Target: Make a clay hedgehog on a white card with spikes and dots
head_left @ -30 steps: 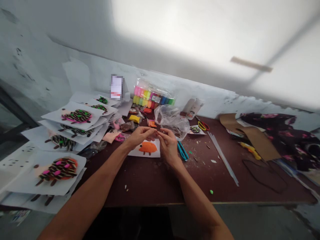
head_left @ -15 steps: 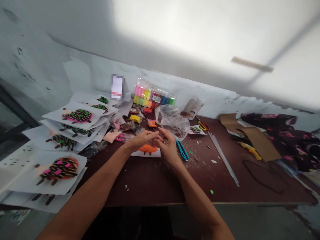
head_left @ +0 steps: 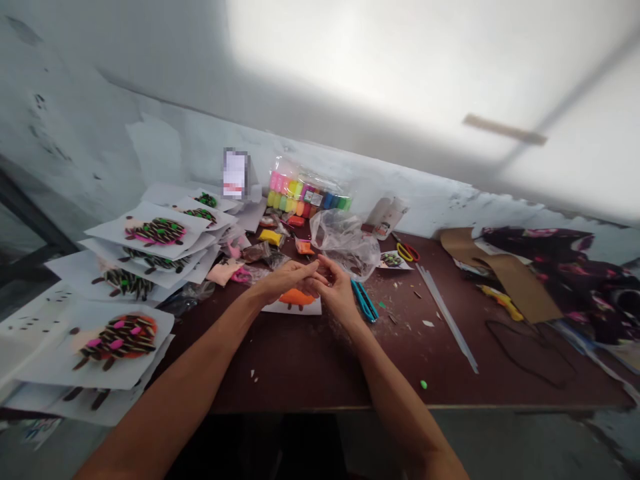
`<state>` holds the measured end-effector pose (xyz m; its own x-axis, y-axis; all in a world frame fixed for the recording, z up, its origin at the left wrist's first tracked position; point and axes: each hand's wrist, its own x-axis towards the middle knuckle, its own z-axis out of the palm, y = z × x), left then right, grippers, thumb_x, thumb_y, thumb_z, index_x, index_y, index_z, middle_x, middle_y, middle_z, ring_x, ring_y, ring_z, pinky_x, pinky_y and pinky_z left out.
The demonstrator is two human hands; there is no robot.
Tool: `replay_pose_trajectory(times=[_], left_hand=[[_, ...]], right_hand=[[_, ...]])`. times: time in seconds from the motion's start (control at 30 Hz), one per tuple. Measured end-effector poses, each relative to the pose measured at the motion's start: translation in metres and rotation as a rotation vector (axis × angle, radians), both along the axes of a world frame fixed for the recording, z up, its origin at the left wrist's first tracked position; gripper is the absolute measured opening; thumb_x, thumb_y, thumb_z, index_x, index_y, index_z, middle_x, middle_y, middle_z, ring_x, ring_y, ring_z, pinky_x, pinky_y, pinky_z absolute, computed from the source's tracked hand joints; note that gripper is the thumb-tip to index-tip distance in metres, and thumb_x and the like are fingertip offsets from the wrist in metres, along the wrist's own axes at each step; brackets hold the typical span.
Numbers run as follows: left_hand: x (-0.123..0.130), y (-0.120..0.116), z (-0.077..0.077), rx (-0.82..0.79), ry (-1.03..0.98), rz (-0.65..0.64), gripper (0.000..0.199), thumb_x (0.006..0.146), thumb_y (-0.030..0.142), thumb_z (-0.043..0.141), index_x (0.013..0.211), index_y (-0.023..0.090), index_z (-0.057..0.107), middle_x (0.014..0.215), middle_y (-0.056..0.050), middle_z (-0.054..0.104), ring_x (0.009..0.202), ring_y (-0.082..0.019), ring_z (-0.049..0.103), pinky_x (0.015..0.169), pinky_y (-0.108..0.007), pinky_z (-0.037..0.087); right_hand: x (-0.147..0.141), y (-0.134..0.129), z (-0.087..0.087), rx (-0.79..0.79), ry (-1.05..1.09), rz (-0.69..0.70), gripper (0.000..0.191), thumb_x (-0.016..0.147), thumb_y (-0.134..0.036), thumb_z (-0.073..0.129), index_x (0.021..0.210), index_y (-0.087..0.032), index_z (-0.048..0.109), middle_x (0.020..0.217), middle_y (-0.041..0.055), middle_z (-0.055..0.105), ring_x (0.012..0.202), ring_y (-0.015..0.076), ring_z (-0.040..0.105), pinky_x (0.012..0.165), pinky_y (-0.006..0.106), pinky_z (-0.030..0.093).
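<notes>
My left hand (head_left: pixel 290 279) and my right hand (head_left: pixel 336 283) meet at the fingertips over a white paper (head_left: pixel 313 308) at the middle of the table. Their fingers are pressed together; whatever is between them is too small or hidden to make out. On the paper lies a flat orange clay shape (head_left: pixel 296 297) with small brown feet, its upper part covered by my hands. A teal cutter (head_left: pixel 365 301) lies just right of my right hand.
Papers with clay hedgehogs (head_left: pixel 120 343) are stacked at the left. Behind my hands are clay packets (head_left: pixel 271 237), a clear plastic bag (head_left: pixel 345 243) and a colourful clay pack (head_left: pixel 310 193). Scissors (head_left: pixel 407 251), translucent strips (head_left: pixel 447 319) and brown cardboard (head_left: pixel 523 283) lie to the right.
</notes>
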<state>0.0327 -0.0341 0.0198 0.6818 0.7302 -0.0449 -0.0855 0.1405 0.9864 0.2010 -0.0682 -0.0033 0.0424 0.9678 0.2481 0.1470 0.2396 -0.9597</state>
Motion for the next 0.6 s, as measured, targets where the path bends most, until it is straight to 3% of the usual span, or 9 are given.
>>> replay_pose_trajectory(times=[0.17,0.43,0.6], left_hand=[[-0.0075,0.0027,0.0046,0.038,0.013,0.107,0.068,0.077,0.075,0.063,0.091,0.010,0.078,0.079,-0.014,0.077,0.075,-0.021,0.072,0.077,-0.032,0.054],[-0.0019,-0.0010,0.0033,0.071,0.073,0.019,0.069,0.080,0.075,0.058,0.087,0.010,0.078,0.076,-0.014,0.076,0.070,-0.020,0.070,0.071,-0.031,0.054],[-0.0072,0.0029,0.0010,0.106,0.063,0.109,0.046,0.075,0.058,0.075,0.085,0.013,0.078,0.077,-0.010,0.076,0.072,-0.018,0.069,0.071,-0.028,0.052]], right_hand=[[0.0039,0.0019,0.0023,-0.002,-0.038,-0.048,0.066,0.070,-0.042,0.082,0.131,-0.022,0.065,0.120,0.0106,0.069,0.100,0.0226,0.065,0.088,0.038,0.054],[0.0014,0.0003,0.0015,-0.002,-0.070,0.001,0.070,0.069,-0.038,0.083,0.133,-0.021,0.063,0.120,0.0096,0.068,0.101,0.0225,0.065,0.088,0.037,0.054],[0.0051,0.0026,0.0004,0.054,-0.119,-0.081,0.065,0.070,-0.038,0.082,0.130,-0.021,0.064,0.117,0.0102,0.069,0.093,0.0208,0.064,0.085,0.037,0.054]])
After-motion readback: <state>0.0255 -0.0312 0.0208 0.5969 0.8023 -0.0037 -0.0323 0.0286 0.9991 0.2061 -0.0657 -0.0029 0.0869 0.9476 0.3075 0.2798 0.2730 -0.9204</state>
